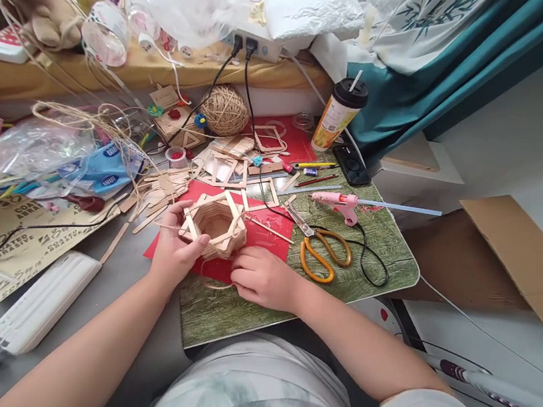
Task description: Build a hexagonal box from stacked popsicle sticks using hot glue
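A small basket of stacked popsicle sticks (236, 227), its sides wrapped in twine, is tilted over the red sheet (271, 236). Its hollow middle faces up toward me. My left hand (175, 244) grips it from the left, thumb on the near rim and fingers at the far side. Close to its lower right side is my right hand (261, 276), fingers curled and pressed together. A loop of twine (217, 286) hangs just left of those fingers; what they pinch is hidden.
Orange-handled scissors (326, 248) and a pink glue gun (337, 202) lie to the right. Behind are loose popsicle sticks (166, 192), a twine ball (224, 110) and a drink cup (339, 115). A white power strip (45, 303) lies at the left.
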Demonstrator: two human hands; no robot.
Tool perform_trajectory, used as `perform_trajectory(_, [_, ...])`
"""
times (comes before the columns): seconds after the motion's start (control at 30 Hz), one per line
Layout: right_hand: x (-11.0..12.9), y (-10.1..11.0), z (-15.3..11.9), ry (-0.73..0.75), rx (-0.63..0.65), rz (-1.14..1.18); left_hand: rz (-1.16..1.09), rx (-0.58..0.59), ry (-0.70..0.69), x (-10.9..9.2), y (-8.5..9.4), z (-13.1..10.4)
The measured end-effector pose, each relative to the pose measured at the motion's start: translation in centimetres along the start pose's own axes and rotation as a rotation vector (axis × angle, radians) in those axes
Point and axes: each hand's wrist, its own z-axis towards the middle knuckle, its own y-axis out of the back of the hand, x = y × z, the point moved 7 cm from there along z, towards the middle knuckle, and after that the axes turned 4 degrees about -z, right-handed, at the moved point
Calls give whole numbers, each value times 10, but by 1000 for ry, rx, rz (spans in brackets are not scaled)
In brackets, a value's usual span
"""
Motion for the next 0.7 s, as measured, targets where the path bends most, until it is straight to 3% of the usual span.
perform_trajectory(0.17, [32,9,-6,12,-34,251,5,1,0,-1,-1,1])
perform_trajectory(0.43, [67,11,-10,-17,-49,388,15,14,-6,3,-1,1])
perform_trajectory(0.57, [70,16,-5,4,-79,449,13,12,4,4,0,0])
perform_trajectory(0.7, [57,27,-4,-135,-148,591,16,7,6,1,-1,0])
